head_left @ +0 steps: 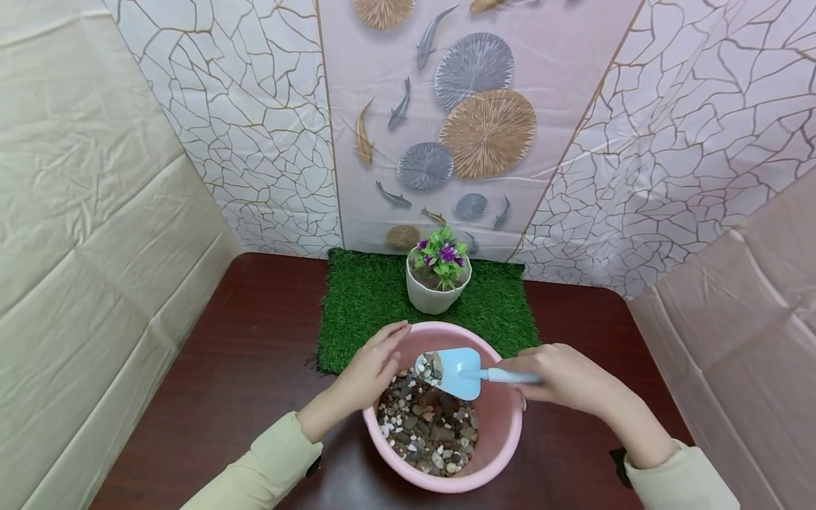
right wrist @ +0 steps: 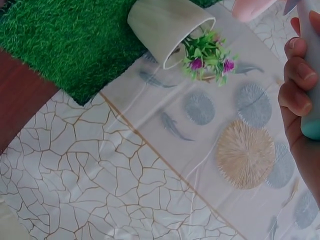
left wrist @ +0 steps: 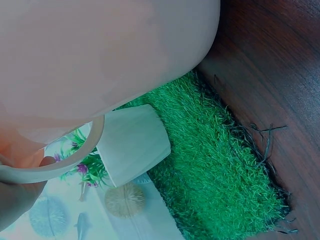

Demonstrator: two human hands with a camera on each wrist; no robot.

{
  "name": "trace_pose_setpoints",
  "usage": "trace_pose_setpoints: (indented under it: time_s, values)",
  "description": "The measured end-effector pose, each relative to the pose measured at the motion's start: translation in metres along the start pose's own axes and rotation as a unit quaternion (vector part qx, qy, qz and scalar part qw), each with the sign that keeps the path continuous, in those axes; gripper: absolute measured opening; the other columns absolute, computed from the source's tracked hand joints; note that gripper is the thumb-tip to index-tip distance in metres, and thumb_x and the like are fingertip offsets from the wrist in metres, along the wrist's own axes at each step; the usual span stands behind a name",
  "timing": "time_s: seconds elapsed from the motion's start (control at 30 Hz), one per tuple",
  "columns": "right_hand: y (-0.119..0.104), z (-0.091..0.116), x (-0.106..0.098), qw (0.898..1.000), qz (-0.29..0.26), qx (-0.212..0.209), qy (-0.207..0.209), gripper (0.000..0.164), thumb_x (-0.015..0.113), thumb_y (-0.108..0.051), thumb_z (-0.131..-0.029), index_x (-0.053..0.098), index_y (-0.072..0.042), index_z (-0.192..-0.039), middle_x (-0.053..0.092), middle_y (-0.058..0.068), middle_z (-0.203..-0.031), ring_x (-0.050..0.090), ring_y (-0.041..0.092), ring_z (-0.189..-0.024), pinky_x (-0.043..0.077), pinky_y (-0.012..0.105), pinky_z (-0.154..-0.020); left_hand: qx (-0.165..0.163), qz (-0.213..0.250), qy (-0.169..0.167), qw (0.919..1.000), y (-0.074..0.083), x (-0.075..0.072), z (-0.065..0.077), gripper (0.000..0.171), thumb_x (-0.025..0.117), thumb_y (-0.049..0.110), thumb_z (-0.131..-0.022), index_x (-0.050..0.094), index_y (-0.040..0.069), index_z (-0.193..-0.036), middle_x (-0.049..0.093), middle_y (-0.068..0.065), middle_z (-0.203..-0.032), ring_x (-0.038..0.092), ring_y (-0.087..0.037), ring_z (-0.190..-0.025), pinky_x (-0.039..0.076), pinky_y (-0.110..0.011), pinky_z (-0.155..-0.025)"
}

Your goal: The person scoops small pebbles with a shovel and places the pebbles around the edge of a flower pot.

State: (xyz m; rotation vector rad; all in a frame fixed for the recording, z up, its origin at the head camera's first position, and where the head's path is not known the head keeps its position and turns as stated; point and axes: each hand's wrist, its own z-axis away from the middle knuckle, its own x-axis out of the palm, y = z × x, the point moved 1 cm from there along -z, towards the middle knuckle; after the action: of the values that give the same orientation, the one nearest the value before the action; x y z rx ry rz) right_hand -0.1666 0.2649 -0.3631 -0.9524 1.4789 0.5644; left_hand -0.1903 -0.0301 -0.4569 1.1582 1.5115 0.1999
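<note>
A pink basin (head_left: 500, 464) holds a heap of mixed pebbles (head_left: 440, 432), brown, grey and white. My left hand (head_left: 366, 368) grips the basin's left rim, with the thumb on the inner side; the left wrist view shows part of this hand (left wrist: 20, 200) at the pale rim. In my right hand (head_left: 567, 375) is the handle of a light blue shovel (head_left: 463, 373), held across the basin above the pebbles. Small stones (head_left: 429, 368) lie on the shovel's blade, which points left. Curled fingers (right wrist: 300, 75) wrap the handle in the right wrist view.
Behind the basin stands a white pot (head_left: 433, 296) with a green plant and purple flowers (head_left: 448, 253). It sits on a green grass mat (head_left: 363, 304) on the dark red-brown table (head_left: 255, 354). Patterned cloth (head_left: 274, 142) hangs at the back, with plain beige cloth at both sides.
</note>
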Motion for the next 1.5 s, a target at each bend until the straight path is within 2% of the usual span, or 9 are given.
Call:
trace_pose_setpoints:
  time_s: [0.13, 0.27, 0.37, 0.5, 0.67, 0.87, 1.1, 1.33, 1.5]
  values:
    - [0.004, 0.001, -0.005, 1.0, 0.0, 0.006, -0.003, 0.029, 0.074, -0.01, -0.076, 0.072, -0.016, -0.104, 0.07, -0.01, -0.084, 0.061, -0.002, -0.07, 0.051, 0.02, -0.06, -0.003, 0.001, -0.003, 1.0, 0.001, -0.001, 0.001, 0.047, 0.046, 0.007, -0.095, 0.04, -0.001, -0.141, 0.04, -0.017, -0.146, 0.042, -0.033, -0.132, 0.038, -0.046, -0.107]
    - [0.009, 0.001, -0.008, 1.0, -0.011, 0.015, -0.011, 0.029, 0.072, -0.005, -0.076, 0.072, -0.013, -0.104, 0.071, -0.007, -0.085, 0.054, -0.005, -0.065, 0.047, 0.017, -0.056, -0.012, 0.003, -0.009, 0.9999, 0.004, -0.002, 0.002, 0.048, 0.047, 0.009, -0.095, 0.04, -0.002, -0.141, 0.038, -0.018, -0.147, 0.039, -0.036, -0.134, 0.034, -0.048, -0.11]
    - [0.013, 0.002, -0.011, 0.999, -0.018, 0.04, -0.018, 0.03, 0.071, -0.003, -0.075, 0.072, -0.012, -0.104, 0.07, -0.007, -0.084, 0.046, -0.007, -0.063, 0.043, 0.015, -0.055, -0.017, 0.002, -0.011, 0.9998, 0.004, -0.002, 0.001, 0.047, 0.048, 0.008, -0.095, 0.04, -0.002, -0.141, 0.039, -0.017, -0.147, 0.039, -0.035, -0.134, 0.034, -0.049, -0.109]
    - [0.016, 0.002, -0.014, 0.997, -0.019, 0.067, -0.022, 0.028, 0.07, -0.004, -0.076, 0.073, -0.01, -0.103, 0.07, -0.007, -0.083, 0.045, -0.007, -0.062, 0.042, 0.015, -0.054, -0.021, 0.003, -0.01, 0.9997, 0.004, -0.002, 0.001, 0.047, 0.048, 0.007, -0.095, 0.041, -0.002, -0.14, 0.039, -0.017, -0.147, 0.039, -0.034, -0.134, 0.035, -0.049, -0.109]
    - [0.021, 0.003, -0.018, 0.997, -0.011, 0.079, -0.02, 0.027, 0.071, -0.004, -0.076, 0.073, -0.007, -0.102, 0.072, -0.003, -0.085, 0.046, -0.006, -0.062, 0.043, 0.017, -0.054, -0.024, 0.004, -0.01, 0.9996, 0.004, -0.002, 0.001, 0.047, 0.049, 0.007, -0.095, 0.041, -0.002, -0.14, 0.039, -0.017, -0.147, 0.039, -0.034, -0.134, 0.034, -0.048, -0.11]
    - [0.03, 0.005, -0.02, 0.996, 0.008, 0.086, -0.013, 0.026, 0.072, -0.006, -0.075, 0.073, -0.005, -0.101, 0.073, 0.001, -0.09, 0.055, -0.004, -0.069, 0.05, 0.022, -0.058, -0.024, 0.004, -0.016, 0.9996, 0.001, -0.001, 0.001, 0.047, 0.048, 0.008, -0.095, 0.04, -0.001, -0.141, 0.039, -0.016, -0.147, 0.039, -0.034, -0.134, 0.035, -0.048, -0.109]
    - [0.04, 0.006, -0.022, 0.995, 0.015, 0.095, -0.001, 0.025, 0.072, -0.006, -0.075, 0.073, -0.006, -0.101, 0.073, -0.001, -0.088, 0.053, -0.004, -0.068, 0.05, 0.022, -0.059, -0.023, 0.002, -0.013, 0.9996, 0.001, -0.001, 0.001, 0.049, 0.049, 0.007, -0.094, 0.04, 0.0, -0.141, 0.039, -0.016, -0.147, 0.04, -0.033, -0.133, 0.036, -0.047, -0.109]
    - [0.051, 0.006, -0.024, 0.99, 0.0, 0.141, -0.01, 0.025, 0.07, -0.007, -0.078, 0.073, -0.007, -0.103, 0.072, -0.002, -0.088, 0.043, -0.006, -0.06, 0.041, 0.019, -0.055, -0.027, 0.009, -0.017, 0.9994, 0.002, -0.001, 0.001, 0.048, 0.048, 0.008, -0.095, 0.039, -0.001, -0.142, 0.038, -0.015, -0.148, 0.039, -0.033, -0.134, 0.034, -0.047, -0.11]
    - [0.058, 0.006, -0.024, 0.987, -0.018, 0.158, -0.012, 0.025, 0.069, -0.007, -0.079, 0.072, -0.005, -0.104, 0.071, -0.003, -0.087, 0.04, -0.006, -0.055, 0.037, 0.017, -0.052, -0.031, 0.01, -0.022, 0.9992, 0.002, -0.002, 0.001, 0.047, 0.046, 0.01, -0.096, 0.039, -0.002, -0.141, 0.037, -0.015, -0.148, 0.037, -0.033, -0.135, 0.033, -0.047, -0.111]
